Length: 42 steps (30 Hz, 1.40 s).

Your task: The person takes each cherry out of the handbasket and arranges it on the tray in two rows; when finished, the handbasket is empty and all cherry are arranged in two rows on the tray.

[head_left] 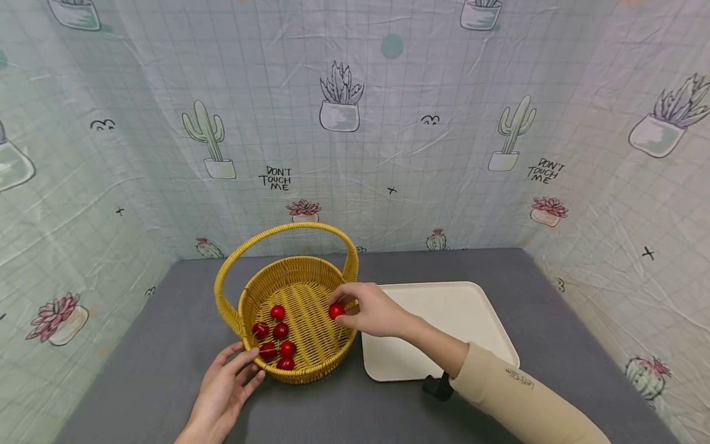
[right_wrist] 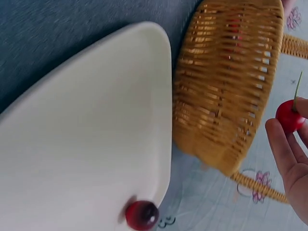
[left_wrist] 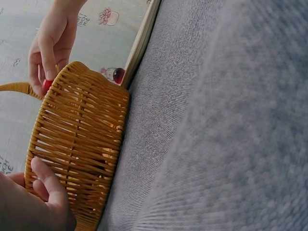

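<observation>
A yellow wicker basket (head_left: 310, 265) with a tall handle stands left of centre. Several red cherries (head_left: 280, 331) lie inside it, bunched at the left. My right hand (head_left: 368, 308) pinches one cherry (head_left: 336, 311) between thumb and fingertips over the basket's right side; its green stem (right_wrist: 298, 84) points up past the fingers in the right wrist view. At the front left, my left hand (head_left: 224, 385) holds the basket by its rim, with fingers (left_wrist: 48, 180) against the woven outer wall. Another dark red cherry (right_wrist: 142, 215) sits at the tray's corner, hidden in the head view.
A cream rectangular tray (head_left: 444, 296) lies right of the basket, close beside it, partly under my right forearm. Both stand on a grey cloth-covered table (head_left: 388, 413). A curtain (head_left: 388, 148) printed with cacti surrounds the table at the back and sides.
</observation>
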{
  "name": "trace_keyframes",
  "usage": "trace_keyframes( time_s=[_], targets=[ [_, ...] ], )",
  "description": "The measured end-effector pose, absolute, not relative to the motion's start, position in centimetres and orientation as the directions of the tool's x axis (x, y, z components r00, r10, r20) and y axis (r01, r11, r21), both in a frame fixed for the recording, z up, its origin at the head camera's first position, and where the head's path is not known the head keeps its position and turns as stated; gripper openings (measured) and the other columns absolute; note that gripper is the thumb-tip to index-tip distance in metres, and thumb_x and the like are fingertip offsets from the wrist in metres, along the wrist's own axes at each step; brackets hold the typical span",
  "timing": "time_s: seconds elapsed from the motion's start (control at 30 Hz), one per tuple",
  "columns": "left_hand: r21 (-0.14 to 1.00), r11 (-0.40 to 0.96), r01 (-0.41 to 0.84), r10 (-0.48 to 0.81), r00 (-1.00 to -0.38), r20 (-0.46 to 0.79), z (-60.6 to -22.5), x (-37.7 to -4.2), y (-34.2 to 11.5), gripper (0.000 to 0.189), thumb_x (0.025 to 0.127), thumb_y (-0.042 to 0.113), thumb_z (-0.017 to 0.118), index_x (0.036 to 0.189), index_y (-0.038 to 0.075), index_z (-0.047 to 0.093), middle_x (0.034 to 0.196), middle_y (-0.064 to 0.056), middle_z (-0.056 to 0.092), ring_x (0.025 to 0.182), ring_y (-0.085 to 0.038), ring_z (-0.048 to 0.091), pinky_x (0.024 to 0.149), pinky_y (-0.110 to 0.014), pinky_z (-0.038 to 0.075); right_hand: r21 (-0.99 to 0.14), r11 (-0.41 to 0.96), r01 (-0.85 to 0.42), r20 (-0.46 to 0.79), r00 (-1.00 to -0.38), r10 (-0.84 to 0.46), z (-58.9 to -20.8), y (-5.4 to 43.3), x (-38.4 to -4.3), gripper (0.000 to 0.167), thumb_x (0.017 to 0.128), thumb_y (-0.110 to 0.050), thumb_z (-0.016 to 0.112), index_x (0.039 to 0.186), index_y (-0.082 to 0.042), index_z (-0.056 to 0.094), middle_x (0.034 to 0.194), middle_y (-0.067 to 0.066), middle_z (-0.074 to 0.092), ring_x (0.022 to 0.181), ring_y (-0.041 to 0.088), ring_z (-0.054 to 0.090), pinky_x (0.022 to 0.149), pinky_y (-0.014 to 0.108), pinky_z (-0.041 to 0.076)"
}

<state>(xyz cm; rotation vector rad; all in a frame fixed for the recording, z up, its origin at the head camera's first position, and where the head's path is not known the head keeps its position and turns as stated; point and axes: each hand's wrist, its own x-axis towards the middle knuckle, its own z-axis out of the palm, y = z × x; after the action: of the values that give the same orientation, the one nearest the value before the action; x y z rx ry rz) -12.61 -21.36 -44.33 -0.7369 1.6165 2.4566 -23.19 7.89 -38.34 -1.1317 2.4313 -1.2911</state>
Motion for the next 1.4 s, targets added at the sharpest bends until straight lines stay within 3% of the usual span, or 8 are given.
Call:
trace_keyframes(
  time_s=[0.2,0.5,0.7,0.93,1.4],
  targets=[
    [0.834,-0.426,-0.351,-0.170,-0.874,-0.455,-44.3,-12.6,-21.3,0.035,0.105,0.015,0.062,0.125,0.022,0.034,0.114,0.000,0.053,0.084,-0.008,0.059,0.085,-0.032,0.059,-0.802,0.303,-0.515,0.210,-0.717,-0.664,-38.3,9.8,-23.6,0.026,0.093,0.000,0.075,0.117,-0.005,0.068,0.114,0.005,0.068,0.107,0.025,0.067,0.086,0.034,0.062],
    [0.837,-0.429,-0.340,-0.180,-0.876,-0.448,-44.2,-12.6,-21.1,0.036,0.104,0.015,0.062,0.125,0.022,0.034,0.115,0.000,0.053,0.085,-0.008,0.058,0.084,-0.030,0.059,-0.824,0.316,-0.471,0.197,-0.760,-0.619,-38.6,12.4,-24.5,0.026,0.094,-0.002,0.074,0.120,-0.001,0.067,0.116,0.009,0.069,0.109,0.029,0.067,0.085,0.028,0.062],
    [0.838,-0.426,-0.341,-0.176,-0.877,-0.447,-44.2,-12.6,-21.2,0.035,0.104,0.016,0.062,0.126,0.022,0.034,0.117,0.000,0.053,0.085,-0.008,0.058,0.085,-0.030,0.059,-0.844,0.347,-0.408,0.154,-0.805,-0.573,-39.0,14.3,-24.9,0.028,0.094,-0.002,0.074,0.122,-0.002,0.066,0.116,0.012,0.068,0.107,0.030,0.068,0.078,0.030,0.063],
    [0.838,-0.422,-0.345,-0.168,-0.879,-0.447,-44.3,-12.5,-21.3,0.038,0.105,0.016,0.063,0.128,0.021,0.034,0.118,-0.001,0.052,0.086,-0.008,0.058,0.086,-0.031,0.059,-0.839,0.391,-0.379,0.141,-0.845,-0.516,-39.9,16.2,-25.3,0.031,0.092,-0.001,0.076,0.121,-0.005,0.067,0.116,0.009,0.068,0.110,0.030,0.067,0.084,0.030,0.062],
    [0.835,-0.427,-0.348,-0.173,-0.875,-0.453,-44.4,-12.5,-21.6,0.048,0.101,0.018,0.070,0.135,0.020,0.036,0.117,0.000,0.054,0.088,-0.007,0.061,0.090,-0.029,0.059,-0.788,0.532,-0.311,0.085,-0.910,-0.406,-42.0,19.5,-26.7,0.033,0.090,-0.005,0.078,0.121,0.001,0.069,0.112,0.008,0.072,0.107,0.029,0.069,0.079,0.034,0.060]
  ],
)
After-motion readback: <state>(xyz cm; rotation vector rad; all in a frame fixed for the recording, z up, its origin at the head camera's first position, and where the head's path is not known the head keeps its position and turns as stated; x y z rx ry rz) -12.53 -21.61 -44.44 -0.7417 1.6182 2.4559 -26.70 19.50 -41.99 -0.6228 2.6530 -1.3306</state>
